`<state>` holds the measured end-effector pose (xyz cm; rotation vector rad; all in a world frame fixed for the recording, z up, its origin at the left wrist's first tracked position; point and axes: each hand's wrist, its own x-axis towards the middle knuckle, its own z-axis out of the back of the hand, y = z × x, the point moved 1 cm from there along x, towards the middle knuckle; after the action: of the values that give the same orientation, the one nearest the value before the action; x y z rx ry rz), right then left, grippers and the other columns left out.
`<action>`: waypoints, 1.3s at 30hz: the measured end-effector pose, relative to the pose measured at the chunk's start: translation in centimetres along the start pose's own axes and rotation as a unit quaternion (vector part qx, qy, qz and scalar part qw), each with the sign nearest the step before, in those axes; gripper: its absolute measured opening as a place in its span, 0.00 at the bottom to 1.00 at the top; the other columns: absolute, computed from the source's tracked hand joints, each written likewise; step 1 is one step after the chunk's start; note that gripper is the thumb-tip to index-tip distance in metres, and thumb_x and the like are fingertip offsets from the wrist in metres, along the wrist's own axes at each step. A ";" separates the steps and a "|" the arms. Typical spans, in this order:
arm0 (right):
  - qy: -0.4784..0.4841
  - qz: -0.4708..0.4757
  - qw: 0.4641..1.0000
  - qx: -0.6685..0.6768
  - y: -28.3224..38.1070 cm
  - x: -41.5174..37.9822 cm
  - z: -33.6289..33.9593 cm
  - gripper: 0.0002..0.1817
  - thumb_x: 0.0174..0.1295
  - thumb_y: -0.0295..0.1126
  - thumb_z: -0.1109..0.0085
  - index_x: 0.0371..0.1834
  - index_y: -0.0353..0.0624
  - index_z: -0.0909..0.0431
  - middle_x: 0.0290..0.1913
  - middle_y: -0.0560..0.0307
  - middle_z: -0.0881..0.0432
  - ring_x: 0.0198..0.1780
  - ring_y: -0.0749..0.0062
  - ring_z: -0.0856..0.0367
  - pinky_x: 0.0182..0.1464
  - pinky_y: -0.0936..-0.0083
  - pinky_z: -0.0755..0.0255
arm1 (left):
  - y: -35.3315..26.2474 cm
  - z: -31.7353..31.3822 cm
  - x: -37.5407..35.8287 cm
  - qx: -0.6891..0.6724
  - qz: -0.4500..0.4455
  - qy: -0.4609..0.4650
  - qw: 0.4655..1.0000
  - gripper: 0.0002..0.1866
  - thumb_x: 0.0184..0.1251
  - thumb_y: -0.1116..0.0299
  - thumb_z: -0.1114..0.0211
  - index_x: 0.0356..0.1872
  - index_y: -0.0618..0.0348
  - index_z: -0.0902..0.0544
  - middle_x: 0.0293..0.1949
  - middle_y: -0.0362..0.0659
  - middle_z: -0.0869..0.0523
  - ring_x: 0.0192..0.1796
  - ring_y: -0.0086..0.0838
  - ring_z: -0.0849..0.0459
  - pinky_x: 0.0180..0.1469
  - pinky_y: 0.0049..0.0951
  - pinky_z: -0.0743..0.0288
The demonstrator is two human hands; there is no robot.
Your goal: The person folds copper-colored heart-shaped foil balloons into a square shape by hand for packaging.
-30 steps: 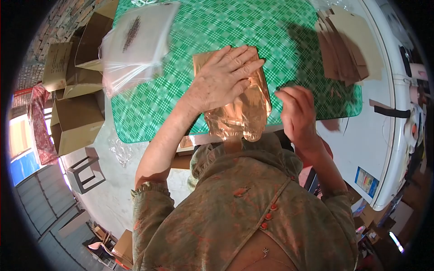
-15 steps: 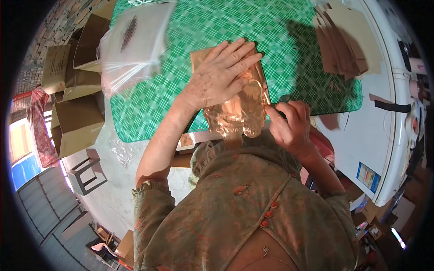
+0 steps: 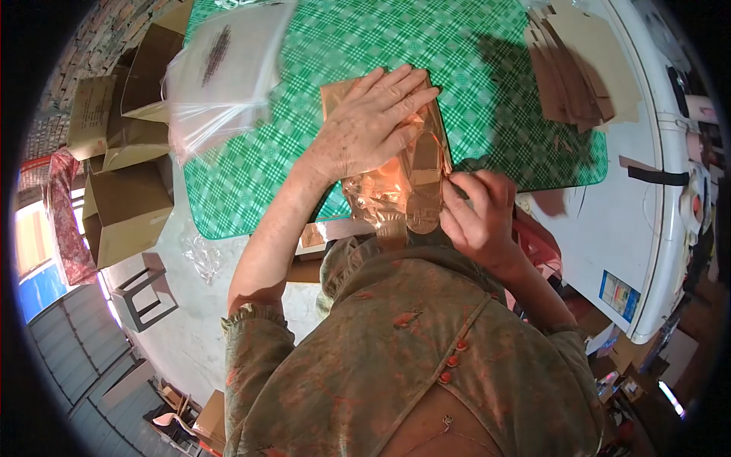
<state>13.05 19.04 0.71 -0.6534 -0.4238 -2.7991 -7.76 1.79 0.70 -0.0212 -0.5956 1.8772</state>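
A shiny copper-coloured packet in clear film lies at the near edge of the green checked tablecloth, its crinkled near end hanging toward my body. My left hand rests flat on its upper part, fingers stretched out toward the far right corner. At the packet's right edge, my right hand pinches the film between thumb and forefinger. The lower part of the packet shows between my hands, and the part under my left palm is hidden.
Clear plastic bags are stacked at the table's left. Brown card pieces lie at the far right. Open cardboard boxes stand left of the table, above a small grey frame. A white appliance borders the right.
My right hand has shifted slightly left along the packet's edge, and its fingers have curled in. The film there lies differently. My left hand has stayed nearly still.
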 end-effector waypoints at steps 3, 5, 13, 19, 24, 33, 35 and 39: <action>0.009 0.018 1.000 -0.021 0.6 -0.5 -0.3 0.20 0.56 0.36 0.28 0.50 0.39 0.10 0.64 0.54 0.16 0.64 0.57 0.24 0.66 0.50 0.33 | 0.0 -0.1 0.0 0.007 0.003 0.007 1.000 0.30 0.86 0.56 0.48 0.85 0.44 0.31 0.87 0.43 0.35 0.89 0.41 0.42 0.90 0.53 0.54; 0.021 0.009 0.999 -0.043 1.2 -0.6 -0.6 0.19 0.57 0.36 0.32 0.50 0.38 0.10 0.66 0.52 0.15 0.67 0.56 0.24 0.68 0.49 0.35 | 0.2 -0.2 0.0 0.013 0.005 0.011 1.000 0.30 0.87 0.55 0.50 0.85 0.43 0.31 0.87 0.42 0.35 0.89 0.41 0.43 0.91 0.52 0.55; 0.051 -0.001 0.999 0.000 2.5 -0.8 -1.5 0.17 0.61 0.37 0.35 0.42 0.31 0.11 0.61 0.36 0.12 0.79 0.44 0.24 0.81 0.35 0.45 | 0.3 -0.3 0.0 0.015 0.008 0.024 1.000 0.29 0.87 0.54 0.53 0.85 0.42 0.31 0.87 0.42 0.35 0.89 0.41 0.43 0.91 0.52 0.56; 0.047 0.003 0.998 0.044 2.8 -1.3 -2.4 0.17 0.69 0.37 0.38 0.50 0.34 0.11 0.55 0.40 0.11 0.73 0.41 0.19 0.80 0.31 0.41 | 0.4 -0.5 0.0 0.032 -0.004 0.020 0.999 0.29 0.86 0.53 0.52 0.84 0.43 0.28 0.87 0.43 0.34 0.88 0.42 0.41 0.91 0.52 0.55; 0.061 -0.007 0.997 0.048 3.0 -1.6 -2.5 0.18 0.67 0.37 0.31 0.52 0.35 0.11 0.53 0.42 0.11 0.72 0.42 0.18 0.81 0.29 0.42 | 0.2 -0.5 0.1 0.047 -0.005 0.019 0.999 0.29 0.85 0.54 0.49 0.83 0.42 0.27 0.87 0.43 0.35 0.88 0.42 0.40 0.90 0.52 0.53; 0.033 -0.009 0.997 0.071 3.3 -1.4 -2.9 0.14 0.66 0.37 0.30 0.42 0.35 0.12 0.37 0.47 0.14 0.69 0.41 0.16 0.81 0.28 0.39 | -0.3 -0.4 0.1 0.083 -0.012 0.015 0.996 0.29 0.83 0.55 0.42 0.83 0.39 0.26 0.86 0.43 0.33 0.87 0.41 0.37 0.89 0.52 0.49; 0.046 -0.005 0.996 0.075 3.1 -1.7 -2.8 0.14 0.67 0.37 0.30 0.44 0.35 0.12 0.37 0.48 0.14 0.69 0.42 0.17 0.81 0.29 0.39 | -0.2 -0.5 0.1 0.088 -0.014 0.019 0.996 0.29 0.83 0.53 0.42 0.82 0.38 0.26 0.86 0.43 0.33 0.87 0.42 0.37 0.89 0.52 0.49; 0.077 -0.008 0.994 0.076 2.9 -2.3 -3.0 0.17 0.66 0.37 0.29 0.53 0.39 0.10 0.49 0.47 0.12 0.72 0.44 0.19 0.83 0.31 0.42 | -0.2 -0.4 0.0 0.095 -0.023 0.020 0.995 0.29 0.84 0.50 0.43 0.81 0.35 0.25 0.86 0.44 0.34 0.87 0.43 0.37 0.88 0.53 0.49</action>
<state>14.69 15.77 -2.23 -0.3984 -0.6061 -2.7720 -7.46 2.05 0.42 0.0785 -0.3860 1.8767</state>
